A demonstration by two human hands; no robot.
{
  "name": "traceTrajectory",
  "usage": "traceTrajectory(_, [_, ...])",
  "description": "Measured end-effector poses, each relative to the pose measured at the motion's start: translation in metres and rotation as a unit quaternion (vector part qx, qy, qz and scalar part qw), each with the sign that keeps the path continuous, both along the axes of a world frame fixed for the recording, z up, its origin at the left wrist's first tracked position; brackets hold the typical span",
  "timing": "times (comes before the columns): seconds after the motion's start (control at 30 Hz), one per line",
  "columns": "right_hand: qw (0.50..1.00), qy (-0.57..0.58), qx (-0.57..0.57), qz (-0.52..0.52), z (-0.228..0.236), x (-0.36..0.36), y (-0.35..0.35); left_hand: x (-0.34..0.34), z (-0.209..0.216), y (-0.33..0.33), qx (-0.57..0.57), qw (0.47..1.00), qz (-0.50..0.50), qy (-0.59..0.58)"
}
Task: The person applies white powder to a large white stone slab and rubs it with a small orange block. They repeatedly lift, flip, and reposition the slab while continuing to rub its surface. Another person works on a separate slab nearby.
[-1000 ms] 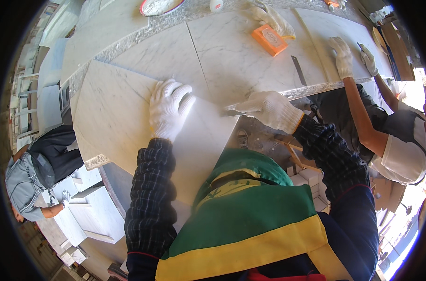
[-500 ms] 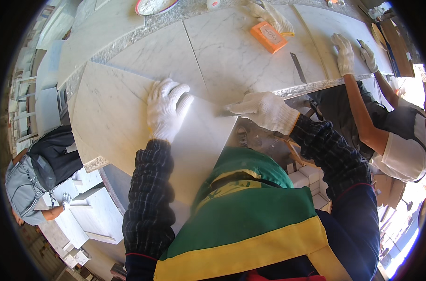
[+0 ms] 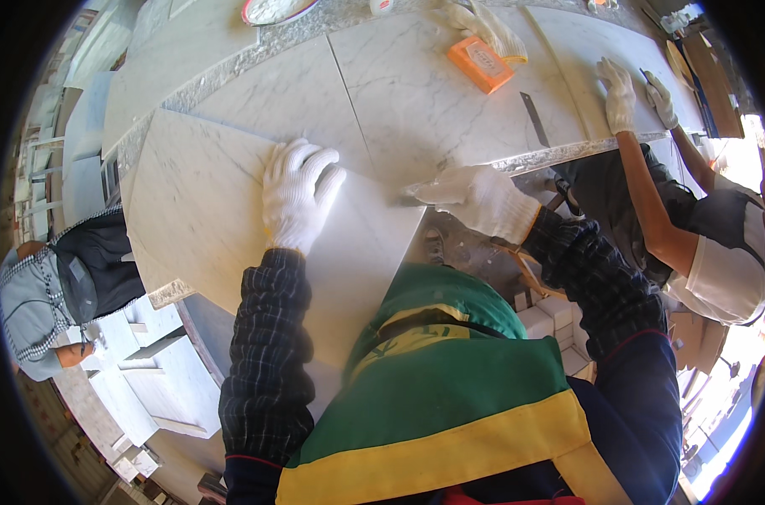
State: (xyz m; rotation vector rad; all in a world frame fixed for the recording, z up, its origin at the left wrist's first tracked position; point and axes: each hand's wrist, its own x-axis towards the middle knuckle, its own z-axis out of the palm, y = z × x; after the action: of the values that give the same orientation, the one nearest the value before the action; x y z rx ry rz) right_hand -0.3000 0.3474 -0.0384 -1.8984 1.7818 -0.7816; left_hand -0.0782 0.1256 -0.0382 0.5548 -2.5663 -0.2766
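Observation:
A large white marble slab (image 3: 197, 210) lies tilted over the edge of a marble worktop (image 3: 416, 93). My left hand (image 3: 297, 194), in a white knit glove, presses flat on the slab with fingers spread. My right hand (image 3: 475, 198), also gloved, grips the slab's right corner where it meets the worktop's front edge. My green and yellow vest fills the lower middle of the view.
A second person at the right rests two gloved hands (image 3: 622, 88) on the worktop edge. An orange block (image 3: 480, 63), a metal ruler (image 3: 534, 118) and spare gloves (image 3: 483, 25) lie on the worktop. A crouching person (image 3: 54, 286) is at the left, beside stacked white tiles (image 3: 164, 379).
My view has shifted slightly. Both my hands stay on the slab in about the same places. The other person's hands remain on the worktop edge.

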Motion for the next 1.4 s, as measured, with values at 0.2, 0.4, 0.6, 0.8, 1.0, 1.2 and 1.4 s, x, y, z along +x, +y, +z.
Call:
traceTrajectory(0.2, [1.0, 0.015, 0.001, 0.005, 0.004, 0.004, 0.002, 0.004, 0.004, 0.003, 0.001, 1.0, 0.002, -0.002])
traceTrajectory(0.4, [0.997, 0.068, 0.039, 0.008, 0.012, 0.006, 0.002, 0.007, 0.009, 0.005, -0.002, 1.0, 0.002, 0.012])
traceTrajectory(0.6, [0.997, 0.068, 0.029, 0.032, 0.017, 0.003, 0.001, 0.008, 0.01, 0.006, -0.015, 1.0, 0.003, 0.016])
traceTrajectory(0.8, [0.998, 0.049, 0.033, 0.034, 0.017, 0.004, 0.001, 0.007, 0.009, 0.004, -0.01, 1.0, 0.006, 0.001])
traceTrajectory(1.0, [0.999, 0.03, 0.0, 0.016, 0.015, 0.006, 0.002, 0.007, 0.009, 0.005, 0.006, 1.0, 0.004, 0.015])
traceTrajectory(1.2, [0.998, 0.051, 0.027, 0.023, 0.015, 0.006, 0.002, 0.006, 0.01, 0.004, 0.0, 1.0, 0.003, 0.002])
traceTrajectory(1.4, [0.997, 0.055, 0.039, 0.038, 0.015, 0.003, 0.0, 0.007, 0.008, 0.004, -0.004, 1.0, 0.004, -0.004])
